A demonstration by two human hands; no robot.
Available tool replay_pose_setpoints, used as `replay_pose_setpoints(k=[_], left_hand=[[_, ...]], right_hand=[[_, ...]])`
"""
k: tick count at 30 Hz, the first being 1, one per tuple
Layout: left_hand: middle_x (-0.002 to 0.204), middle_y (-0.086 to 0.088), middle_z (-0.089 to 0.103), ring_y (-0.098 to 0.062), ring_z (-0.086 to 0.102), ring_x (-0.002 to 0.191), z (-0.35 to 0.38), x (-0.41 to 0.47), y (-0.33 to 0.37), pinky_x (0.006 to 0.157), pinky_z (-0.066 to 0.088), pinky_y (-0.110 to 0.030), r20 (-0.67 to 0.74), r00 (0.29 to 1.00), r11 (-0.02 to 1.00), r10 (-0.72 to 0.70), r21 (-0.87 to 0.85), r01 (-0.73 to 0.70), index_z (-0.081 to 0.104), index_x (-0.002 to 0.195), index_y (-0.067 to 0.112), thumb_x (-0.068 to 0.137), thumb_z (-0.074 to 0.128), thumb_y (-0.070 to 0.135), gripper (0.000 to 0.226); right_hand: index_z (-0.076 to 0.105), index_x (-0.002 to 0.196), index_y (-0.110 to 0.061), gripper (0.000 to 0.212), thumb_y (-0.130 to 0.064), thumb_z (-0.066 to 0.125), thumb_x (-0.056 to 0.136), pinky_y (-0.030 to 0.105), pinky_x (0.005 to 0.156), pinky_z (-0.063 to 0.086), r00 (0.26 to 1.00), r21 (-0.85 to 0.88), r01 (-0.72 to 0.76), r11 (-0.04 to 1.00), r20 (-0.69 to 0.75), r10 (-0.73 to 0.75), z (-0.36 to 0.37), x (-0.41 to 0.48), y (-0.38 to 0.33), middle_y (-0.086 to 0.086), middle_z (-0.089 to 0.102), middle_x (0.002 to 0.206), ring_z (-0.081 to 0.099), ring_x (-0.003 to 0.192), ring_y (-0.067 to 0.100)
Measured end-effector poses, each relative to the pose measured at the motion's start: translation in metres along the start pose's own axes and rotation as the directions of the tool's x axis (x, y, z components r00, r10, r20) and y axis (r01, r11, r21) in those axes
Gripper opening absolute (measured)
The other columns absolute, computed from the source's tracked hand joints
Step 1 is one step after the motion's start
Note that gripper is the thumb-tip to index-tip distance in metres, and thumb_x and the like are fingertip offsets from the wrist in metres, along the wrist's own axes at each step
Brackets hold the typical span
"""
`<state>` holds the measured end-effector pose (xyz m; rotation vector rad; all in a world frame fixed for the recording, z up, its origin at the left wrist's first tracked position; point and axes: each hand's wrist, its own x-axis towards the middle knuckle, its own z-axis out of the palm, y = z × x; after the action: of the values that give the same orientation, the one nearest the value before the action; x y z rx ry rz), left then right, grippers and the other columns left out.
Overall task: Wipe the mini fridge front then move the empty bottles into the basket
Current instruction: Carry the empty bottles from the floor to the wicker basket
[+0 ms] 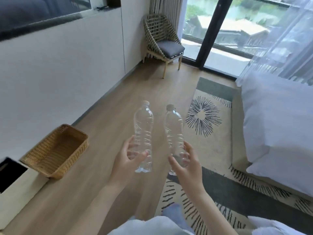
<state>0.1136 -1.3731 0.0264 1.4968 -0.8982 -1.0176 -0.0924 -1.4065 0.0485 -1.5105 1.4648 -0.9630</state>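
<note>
Two clear empty plastic bottles with pale caps are held upright in front of me above the wooden floor. My left hand (130, 156) grips the lower half of the left bottle (143, 126). My right hand (186, 161) grips the lower half of the right bottle (174, 131). A woven tan basket (55, 151) sits on the floor to the left, against the white wall, with nothing visible inside it. A white box with a dark top opening (11, 173), possibly the mini fridge, shows at the far left edge.
A patterned rug (208, 145) lies to the right on the wooden floor. A bed with white bedding (277, 133) fills the right side. A wicker chair (162, 41) stands in the far corner by a glass door (210, 31). White cloth lies at the bottom edge.
</note>
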Motion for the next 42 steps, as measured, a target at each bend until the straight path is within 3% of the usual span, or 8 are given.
replay_pose_setpoints(k=[3, 12, 19, 26, 29, 33, 36, 42], left_hand=[[0.124, 0.029, 0.059, 0.010, 0.060, 0.104, -0.014, 0.037, -0.003, 0.083, 0.051, -0.021, -0.098, 0.994, 0.998, -0.057, -0.038, 0.054, 0.047, 0.119, 0.066, 0.061, 0.077, 0.060, 0.065], [0.135, 0.033, 0.048, 0.011, 0.048, 0.124, -0.049, 0.160, -0.016, 0.092, 0.048, -0.028, -0.442, 0.882, 0.985, -0.164, -0.124, 0.121, 0.045, 0.128, 0.064, 0.064, 0.073, 0.067, 0.071], [0.129, 0.026, 0.057, 0.010, 0.062, 0.103, -0.070, 0.221, -0.002, 0.062, 0.055, -0.015, -0.735, 0.638, 0.970, -0.229, -0.231, 0.083, 0.048, 0.125, 0.062, 0.058, 0.080, 0.070, 0.075], [0.125, 0.013, 0.060, 0.014, 0.064, 0.087, -0.106, 0.236, -0.013, 0.055, 0.049, -0.007, -0.885, 0.336, 0.944, -0.323, -0.325, 0.053, 0.051, 0.119, 0.056, 0.054, 0.082, 0.056, 0.072], [0.126, 0.021, 0.056, 0.006, 0.066, 0.097, -0.130, 0.235, -0.019, 0.058, 0.058, -0.021, -0.862, 0.328, 0.919, -0.386, -0.390, 0.057, 0.047, 0.120, 0.063, 0.053, 0.081, 0.065, 0.075], [0.128, 0.018, 0.058, -0.003, 0.069, 0.098, -0.178, 0.236, -0.036, 0.062, 0.058, -0.023, -0.863, 0.302, 0.913, -0.404, -0.399, 0.081, 0.045, 0.136, 0.047, 0.070, 0.083, 0.056, 0.077], [0.127, 0.016, 0.059, 0.003, 0.070, 0.089, -0.227, 0.242, -0.055, 0.057, 0.056, -0.020, -0.858, 0.284, 0.903, -0.429, -0.416, 0.107, 0.045, 0.139, 0.042, 0.076, 0.081, 0.046, 0.073], [0.121, 0.019, 0.056, 0.014, 0.066, 0.079, -0.347, 0.263, -0.084, 0.053, 0.052, -0.012, -0.805, 0.316, 0.864, -0.502, -0.478, 0.155, 0.045, 0.141, 0.036, 0.079, 0.080, 0.038, 0.071]], right_hand=[[0.048, 0.145, -0.019, 0.072, -0.021, 0.083, 0.082, 0.037, 0.097, 0.052, 0.996, 0.012, 0.025, 1.000, 0.086, -0.026, 0.033, 0.057, -0.010, -0.008, 0.059, 0.133, 0.058, 0.111, 0.003], [0.051, 0.140, -0.030, 0.066, -0.027, 0.083, 0.081, 0.014, 0.090, 0.046, 0.868, 0.050, 0.135, 0.990, 0.475, -0.142, 0.150, 0.244, -0.020, -0.017, 0.058, 0.131, 0.058, 0.108, -0.003], [0.052, 0.137, -0.030, 0.064, -0.026, 0.082, 0.080, 0.023, 0.090, 0.050, 0.617, 0.090, 0.264, 0.960, 0.750, -0.240, 0.245, 0.358, -0.074, -0.013, 0.061, 0.125, 0.060, 0.106, -0.002], [0.052, 0.130, -0.038, 0.059, -0.020, 0.081, 0.082, 0.016, 0.078, 0.052, 0.402, 0.148, 0.247, 0.958, 0.883, -0.241, 0.332, 0.379, -0.100, -0.023, 0.061, 0.115, 0.059, 0.100, -0.005], [0.054, 0.132, -0.031, 0.058, -0.019, 0.081, 0.082, 0.032, 0.087, 0.056, 0.342, 0.127, 0.221, 0.967, 0.919, -0.199, 0.368, 0.373, -0.104, -0.015, 0.063, 0.117, 0.061, 0.103, 0.002], [0.054, 0.136, -0.026, 0.060, -0.019, 0.081, 0.082, 0.029, 0.085, 0.057, 0.286, 0.116, 0.235, 0.965, 0.941, -0.182, 0.426, 0.359, -0.109, -0.012, 0.063, 0.121, 0.061, 0.106, 0.006], [0.055, 0.134, -0.027, 0.057, -0.019, 0.080, 0.083, 0.024, 0.081, 0.056, 0.287, 0.098, 0.233, 0.968, 0.944, -0.165, 0.478, 0.346, -0.115, -0.012, 0.064, 0.120, 0.063, 0.105, 0.007], [0.054, 0.127, -0.038, 0.052, -0.025, 0.080, 0.084, 0.048, 0.091, 0.056, 0.327, 0.012, 0.204, 0.979, 0.942, -0.080, 0.589, 0.313, -0.138, -0.008, 0.066, 0.119, 0.065, 0.107, 0.016]])
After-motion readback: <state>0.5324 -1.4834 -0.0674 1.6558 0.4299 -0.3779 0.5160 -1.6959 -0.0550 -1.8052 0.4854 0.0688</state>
